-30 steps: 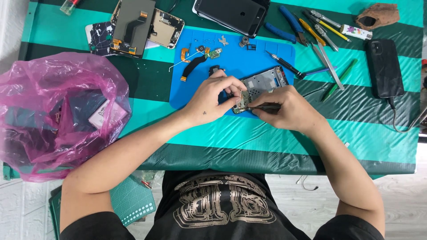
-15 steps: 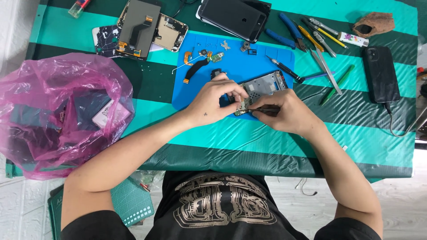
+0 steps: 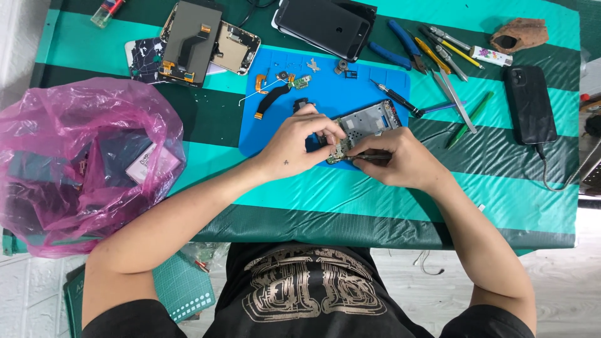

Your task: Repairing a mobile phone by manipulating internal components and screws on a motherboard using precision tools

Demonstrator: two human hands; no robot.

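Observation:
An opened phone frame (image 3: 370,120) lies on a blue work mat (image 3: 350,87). My left hand (image 3: 299,145) pinches a small green circuit board (image 3: 340,149) at the frame's near left corner. My right hand (image 3: 398,158) grips a thin dark tool (image 3: 369,158) whose tip touches that board. Both hands meet over the mat's front edge. Loose flex cables and small parts (image 3: 275,92) lie on the mat's left half.
A pink plastic bag (image 3: 75,156) of phone parts sits at the left. Disassembled screens (image 3: 194,40) and a dark phone (image 3: 325,25) lie at the back. Screwdrivers, pliers and tweezers (image 3: 438,56) lie right of the mat. A black phone (image 3: 531,103) on a cable is at far right.
The camera view shifted slightly. My hands stayed on the board and tool at the phone frame's corner, with only small finger movements.

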